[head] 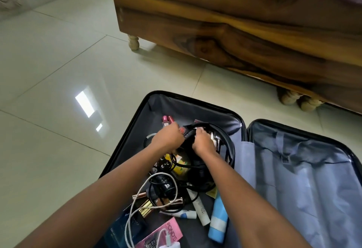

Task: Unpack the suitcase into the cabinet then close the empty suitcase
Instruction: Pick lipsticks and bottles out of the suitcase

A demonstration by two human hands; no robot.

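Wooden furniture (235, 32) across the back, three turned legs showing. Below it, one suitcase (293, 179), lying open on pale tiles (58, 71): two grey-lined halves, the right under its divider, the left strewn with toiletries and cables. Two hands at the left half's far end, left hand (168, 138) and right hand (203, 141), both curled tight on one black pouch (189, 142). Nearer: one blue tube (218, 220), one white cable (137, 198).

The suitcase (293, 169) runs off the bottom and right edges. The left hand (168, 138) and right hand (203, 141) grip a black pouch (189, 140) and cover its middle. Its contents are too small to tell. The bottom edge cuts off the pink box (162, 234) and white cable (127, 224). The wooden furniture (235, 32) is cut off at the top and right.
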